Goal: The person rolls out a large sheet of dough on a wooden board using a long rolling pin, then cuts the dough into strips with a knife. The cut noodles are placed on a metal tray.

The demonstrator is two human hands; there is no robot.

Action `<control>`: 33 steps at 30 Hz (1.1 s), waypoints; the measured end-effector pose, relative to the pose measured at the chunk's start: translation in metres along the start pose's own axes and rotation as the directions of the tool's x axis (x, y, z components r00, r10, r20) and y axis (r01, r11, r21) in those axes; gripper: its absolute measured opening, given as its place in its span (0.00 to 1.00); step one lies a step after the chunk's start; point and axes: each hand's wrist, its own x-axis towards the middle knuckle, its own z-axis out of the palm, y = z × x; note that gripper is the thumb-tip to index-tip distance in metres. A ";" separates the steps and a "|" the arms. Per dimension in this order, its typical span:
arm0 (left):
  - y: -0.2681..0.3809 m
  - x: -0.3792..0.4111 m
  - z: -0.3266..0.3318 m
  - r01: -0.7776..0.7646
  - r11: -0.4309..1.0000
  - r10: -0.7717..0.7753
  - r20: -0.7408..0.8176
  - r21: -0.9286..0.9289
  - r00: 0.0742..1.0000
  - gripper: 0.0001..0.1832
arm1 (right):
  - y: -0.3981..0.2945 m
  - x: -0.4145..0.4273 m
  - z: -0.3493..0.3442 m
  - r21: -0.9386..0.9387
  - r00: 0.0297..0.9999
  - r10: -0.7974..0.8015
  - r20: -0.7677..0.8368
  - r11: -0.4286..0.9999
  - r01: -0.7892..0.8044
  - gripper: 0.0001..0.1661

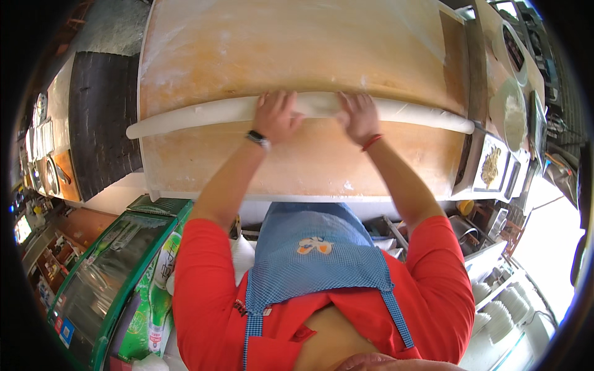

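Note:
A long pale roll, apparently a dough sheet wound around a rolling pin, lies crosswise on a floured wooden board. My left hand, with a dark watch on the wrist, bears on the roll left of its middle, fingers bent over the top. To the right, my right hand grips the same roll and wears a red cord at the wrist. Both hands are slightly blurred. A short bare stretch of the roll shows between them. Its left end juts past the board's edge; the pin inside is mostly hidden.
At right stand a tub of white powder and a white tray of brownish strips. A dark slatted surface adjoins the left side. A green-framed display cooler stands at lower left, stacked white dishes at lower right.

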 end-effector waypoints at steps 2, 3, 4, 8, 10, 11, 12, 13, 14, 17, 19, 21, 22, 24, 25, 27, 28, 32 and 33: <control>0.000 0.016 0.010 -0.018 0.981 0.020 -0.006 0.193 1.000 0.19 | -0.025 0.028 0.011 -0.083 0.996 -0.077 -0.040 0.994 0.074 0.23; -0.010 0.028 0.019 0.016 0.977 -0.015 -0.008 0.213 1.000 0.20 | -0.020 0.046 0.018 -0.105 0.999 -0.041 0.019 0.994 0.043 0.24; -0.006 0.026 0.020 0.060 0.974 -0.066 0.023 0.220 0.998 0.22 | -0.020 0.044 0.020 -0.116 0.994 0.013 0.112 0.993 0.000 0.25; -0.014 0.066 0.011 0.366 0.914 -0.405 0.403 0.174 0.821 0.28 | -0.017 0.078 0.011 -0.056 0.912 0.173 0.371 0.985 -0.164 0.29; -0.009 0.038 0.017 0.369 0.916 -0.402 0.366 0.161 0.839 0.30 | -0.020 0.047 0.023 -0.054 0.916 0.168 0.365 0.986 -0.159 0.30; -0.003 0.014 0.015 0.374 0.917 -0.398 0.350 0.136 0.848 0.29 | -0.034 0.024 0.009 -0.039 0.854 0.197 0.482 0.978 -0.204 0.29; 0.012 -0.020 0.010 0.376 0.921 -0.389 0.338 0.105 0.857 0.28 | -0.041 -0.007 0.004 -0.009 0.850 0.176 0.496 0.980 -0.197 0.29; 0.026 -0.058 0.007 0.404 0.914 -0.392 0.333 0.035 0.857 0.25 | -0.051 -0.044 -0.001 0.005 0.864 0.141 0.484 0.987 -0.164 0.25; 0.046 -0.094 0.002 0.317 0.948 -0.312 0.209 0.011 0.927 0.22 | -0.065 -0.081 -0.007 0.041 0.914 0.105 0.393 0.991 -0.131 0.23; 0.097 -0.138 -0.027 0.049 0.988 -0.059 0.065 0.149 0.996 0.21 | -0.108 -0.132 -0.042 0.142 0.964 -0.034 0.264 0.990 -0.004 0.44; 0.087 -0.136 -0.020 0.022 0.989 -0.032 0.068 0.146 0.997 0.22 | -0.088 -0.123 -0.028 0.170 0.941 -0.223 0.255 0.968 0.184 0.47; 0.057 -0.106 0.002 0.038 0.994 -0.051 0.131 0.101 0.990 0.21 | -0.075 -0.087 -0.014 0.139 0.910 -0.167 0.379 0.983 0.122 0.48; 0.049 -0.084 0.005 0.101 0.992 -0.117 0.242 0.078 0.963 0.18 | -0.068 -0.066 -0.007 0.060 0.940 -0.189 0.284 0.982 0.180 0.43; 0.025 -0.039 0.019 0.200 0.975 -0.222 0.373 0.096 0.901 0.17 | -0.054 -0.019 0.000 0.095 0.918 -0.151 0.366 0.988 0.125 0.30; 0.013 -0.030 0.029 0.230 0.966 -0.259 0.406 0.119 0.876 0.18 | -0.054 0.010 -0.002 -0.004 0.801 -0.038 0.598 0.999 0.050 0.26; 0.029 -0.007 0.011 0.237 0.970 -0.243 0.323 0.058 0.915 0.18 | -0.054 0.017 -0.003 -0.057 0.840 0.170 0.515 0.985 -0.165 0.25; 0.036 -0.018 0.016 0.116 0.993 -0.120 0.163 0.036 0.979 0.18 | -0.059 0.006 0.006 0.066 0.937 0.006 0.350 0.997 -0.031 0.26; 0.031 -0.018 0.038 -0.007 0.984 0.031 -0.133 0.177 0.991 0.22 | -0.064 -0.002 0.027 -0.028 0.975 -0.136 0.175 0.989 0.143 0.29; 0.027 -0.009 0.050 -0.001 0.979 0.036 -0.169 0.204 0.985 0.21 | -0.054 0.004 0.042 -0.102 0.986 -0.151 0.077 0.982 0.158 0.25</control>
